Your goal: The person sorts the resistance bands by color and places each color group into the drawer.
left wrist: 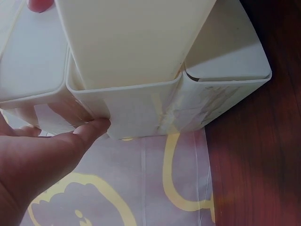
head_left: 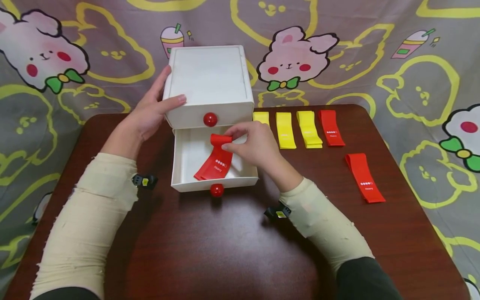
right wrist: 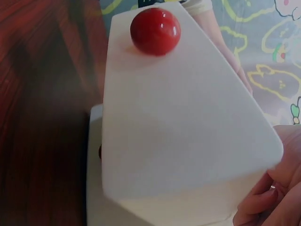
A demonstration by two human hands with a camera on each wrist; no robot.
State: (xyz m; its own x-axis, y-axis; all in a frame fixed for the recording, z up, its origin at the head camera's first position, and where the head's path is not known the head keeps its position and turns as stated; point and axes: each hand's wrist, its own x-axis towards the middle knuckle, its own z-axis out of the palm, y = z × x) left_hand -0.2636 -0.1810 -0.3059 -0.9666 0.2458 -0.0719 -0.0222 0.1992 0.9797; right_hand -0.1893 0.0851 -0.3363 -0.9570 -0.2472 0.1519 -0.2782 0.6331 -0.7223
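Note:
A white drawer box point(head_left: 210, 75) with red ball knobs stands at the back of the table. Its open drawer point(head_left: 240, 182) juts out below the upper closed one. My right hand point(head_left: 258, 143) pinches the top end of a red resistance band point(head_left: 218, 161) marked "Heavy", whose lower end hangs inside that drawer. My left hand point(head_left: 148, 108) rests on the box's left side, thumb over the top and fingers along the wall. In the right wrist view the drawer front point(right wrist: 183, 108) hides the band and most of the right hand.
On the table's right lie three yellow bands point(head_left: 286, 130), the leftmost partly behind the box. A red band point(head_left: 331, 128) lies beside them, another red band point(head_left: 364, 178) nearer the front. A patterned cloth point(head_left: 360, 83) hangs behind the table.

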